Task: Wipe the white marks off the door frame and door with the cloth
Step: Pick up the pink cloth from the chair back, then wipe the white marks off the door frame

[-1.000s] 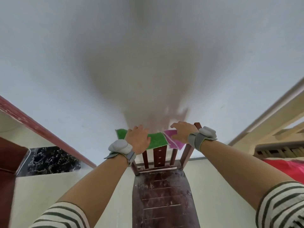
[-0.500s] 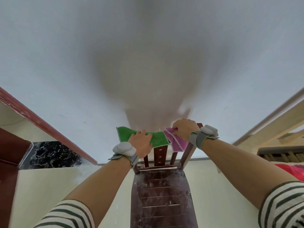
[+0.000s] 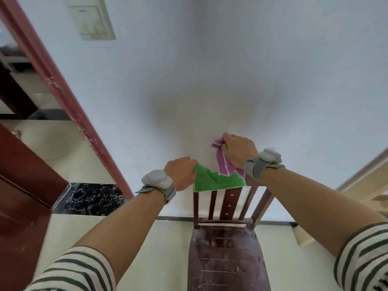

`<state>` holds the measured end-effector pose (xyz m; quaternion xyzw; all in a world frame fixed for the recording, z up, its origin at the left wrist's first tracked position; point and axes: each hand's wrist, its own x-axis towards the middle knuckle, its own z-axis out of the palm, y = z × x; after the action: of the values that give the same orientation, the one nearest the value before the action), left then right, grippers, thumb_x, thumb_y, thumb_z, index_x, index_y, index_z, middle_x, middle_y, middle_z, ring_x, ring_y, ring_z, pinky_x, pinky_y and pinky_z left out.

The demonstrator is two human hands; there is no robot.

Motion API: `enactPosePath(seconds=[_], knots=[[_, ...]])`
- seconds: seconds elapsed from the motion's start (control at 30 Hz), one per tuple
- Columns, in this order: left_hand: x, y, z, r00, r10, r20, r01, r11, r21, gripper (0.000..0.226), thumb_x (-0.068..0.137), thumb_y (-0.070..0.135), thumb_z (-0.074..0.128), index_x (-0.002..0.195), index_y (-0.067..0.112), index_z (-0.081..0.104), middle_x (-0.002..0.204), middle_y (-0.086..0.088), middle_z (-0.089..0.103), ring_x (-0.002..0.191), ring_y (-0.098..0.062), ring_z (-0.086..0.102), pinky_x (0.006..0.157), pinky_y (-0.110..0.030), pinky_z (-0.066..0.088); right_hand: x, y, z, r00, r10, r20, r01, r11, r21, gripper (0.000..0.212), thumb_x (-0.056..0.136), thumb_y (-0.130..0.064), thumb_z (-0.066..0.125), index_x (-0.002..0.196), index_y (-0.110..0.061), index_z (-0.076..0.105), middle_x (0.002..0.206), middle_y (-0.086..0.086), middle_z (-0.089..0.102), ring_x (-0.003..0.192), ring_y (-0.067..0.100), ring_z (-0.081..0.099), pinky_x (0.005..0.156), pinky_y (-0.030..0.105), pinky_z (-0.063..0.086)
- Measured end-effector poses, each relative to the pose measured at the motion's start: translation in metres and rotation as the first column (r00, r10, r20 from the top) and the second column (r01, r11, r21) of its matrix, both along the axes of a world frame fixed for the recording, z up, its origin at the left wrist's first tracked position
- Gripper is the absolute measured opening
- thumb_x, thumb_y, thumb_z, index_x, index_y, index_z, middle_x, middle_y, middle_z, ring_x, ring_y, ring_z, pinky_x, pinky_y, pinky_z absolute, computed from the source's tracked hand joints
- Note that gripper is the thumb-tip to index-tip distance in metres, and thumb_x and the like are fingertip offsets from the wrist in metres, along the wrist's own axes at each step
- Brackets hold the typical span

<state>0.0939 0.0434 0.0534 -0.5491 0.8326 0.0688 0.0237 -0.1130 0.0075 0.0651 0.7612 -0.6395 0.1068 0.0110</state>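
Observation:
My left hand [image 3: 182, 173] grips the left corner of a green cloth [image 3: 216, 180] that drapes over the top rail of a dark wooden chair [image 3: 227, 255]. My right hand [image 3: 238, 150] holds a bunched purple cloth [image 3: 223, 162], lifted above the chair back with its end hanging down. The red-brown door frame [image 3: 63, 87] runs diagonally at the left, with pale scuffs along its edge. The dark red door [image 3: 25, 185] stands open at the lower left.
The chair stands against a white wall [image 3: 231, 70]. A pale panel [image 3: 92, 17] is fixed high on the wall. A black marble threshold [image 3: 92, 197] lies in the doorway. Light wooden furniture [image 3: 369, 185] sits at the right.
My right hand has lifted the purple cloth off the chair back. My left hand has closed on the green cloth's corner and pulled it up. The view has tilted, showing more door frame.

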Motion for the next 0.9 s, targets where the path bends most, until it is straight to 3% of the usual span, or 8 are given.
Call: enactPosePath(seconds=[0.2,0.33,0.43,0.63,0.9], knots=[[0.128,0.053,0.033,0.996,0.08,0.037,-0.078,0.996,-0.053,0.036,0.105,0.033,0.038,0.132,0.016,0.054,0.124,-0.004,0.058,0.108,-0.026,0.06,0.089,-0.036,0.046,0.134,0.03,0.028,0.996,0.068,0.065,-0.064,0.997,-0.051,0.027,0.099,-0.035,0.034,0.102,-0.014,0.052,0.078,0.003,0.06,0.066,0.026,0.058,0.066,0.038,0.051],[0.204,0.083,0.049,0.988,0.138,0.071,-0.134,0.989,-0.069,0.035,0.104,0.032,0.037,0.131,0.016,0.054,0.122,-0.004,0.058,0.103,-0.026,0.06,0.084,-0.036,0.045,0.21,0.047,0.042,0.99,0.124,0.071,-0.121,0.991,-0.05,0.036,0.097,-0.048,0.036,0.098,-0.015,0.051,0.076,0.005,0.057,0.069,0.03,0.056,0.067,0.037,0.048],[0.274,0.106,0.056,0.976,0.201,0.088,-0.194,0.977,-0.087,0.032,0.104,0.031,0.037,0.123,0.015,0.057,0.116,-0.005,0.059,0.095,-0.024,0.058,0.076,-0.033,0.041,0.279,0.061,0.05,0.977,0.195,0.087,-0.192,0.981,-0.043,0.043,0.096,-0.055,0.036,0.096,-0.015,0.051,0.077,0.007,0.057,0.07,0.03,0.056,0.068,0.036,0.047],[0.365,0.133,0.062,0.934,0.351,0.072,-0.338,0.93,-0.147,0.036,0.105,0.034,0.038,0.134,0.019,0.052,0.127,-0.005,0.057,0.113,-0.028,0.058,0.088,-0.035,0.044,0.376,0.068,0.057,0.943,0.327,0.066,-0.323,0.944,-0.071,0.046,0.095,-0.058,0.035,0.094,-0.014,0.051,0.082,0.012,0.062,0.067,0.031,0.054,0.066,0.037,0.048],[0.474,0.123,0.056,0.859,0.506,0.075,-0.482,0.85,-0.214,0.035,0.104,0.033,0.04,0.132,0.019,0.056,0.123,-0.003,0.06,0.109,-0.027,0.06,0.081,-0.034,0.044,0.502,0.032,0.052,0.868,0.495,0.036,-0.49,0.867,-0.095,0.045,0.095,-0.056,0.036,0.097,-0.014,0.052,0.087,0.013,0.065,0.077,0.036,0.061,0.065,0.037,0.045]])
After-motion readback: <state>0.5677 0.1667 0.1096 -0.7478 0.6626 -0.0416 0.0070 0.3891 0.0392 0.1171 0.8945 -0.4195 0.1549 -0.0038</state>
